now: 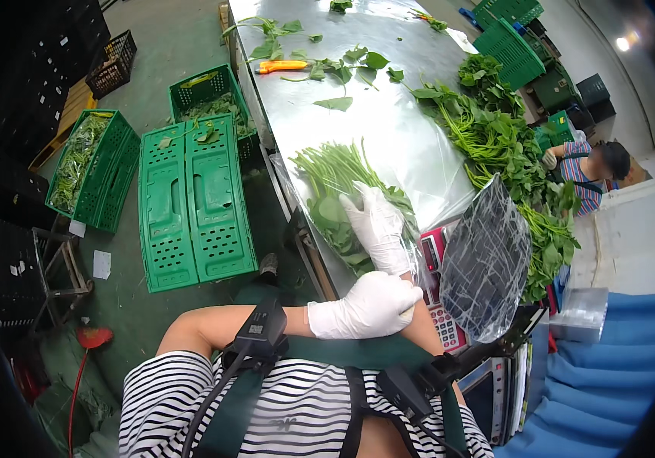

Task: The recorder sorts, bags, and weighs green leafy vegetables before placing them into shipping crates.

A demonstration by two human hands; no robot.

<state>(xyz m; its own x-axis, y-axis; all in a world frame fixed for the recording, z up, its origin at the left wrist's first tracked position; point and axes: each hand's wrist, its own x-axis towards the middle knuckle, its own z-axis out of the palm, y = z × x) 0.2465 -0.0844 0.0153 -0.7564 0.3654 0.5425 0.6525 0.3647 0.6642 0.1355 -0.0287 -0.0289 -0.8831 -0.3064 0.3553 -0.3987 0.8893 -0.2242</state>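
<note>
A bunch of leafy green vegetables (336, 200) lies in a clear plastic bag (419, 263) at the near edge of a metal table (373, 123), its cut stems pointing away from me. My right hand (379, 229), in a white glove, rests over the bunch with thumb and fingers around its upper side; it appears to be inside the bag. My left hand (367, 306), gloved too, is closed across my right wrist, at what looks like the bag's mouth; its fingertips are partly hidden. To the right, a red scale with keypad (446, 329) stands partly under a dark, film-wrapped panel (484, 263).
Loose greens (493, 131) line the table's right side. An orange-handled cutter (281, 67) lies among trimmings. Green crates (195, 206) stand left on the floor. A co-worker (585, 166) is at the right. Clear plastic bags (579, 312) are stacked near blue cloth (607, 372).
</note>
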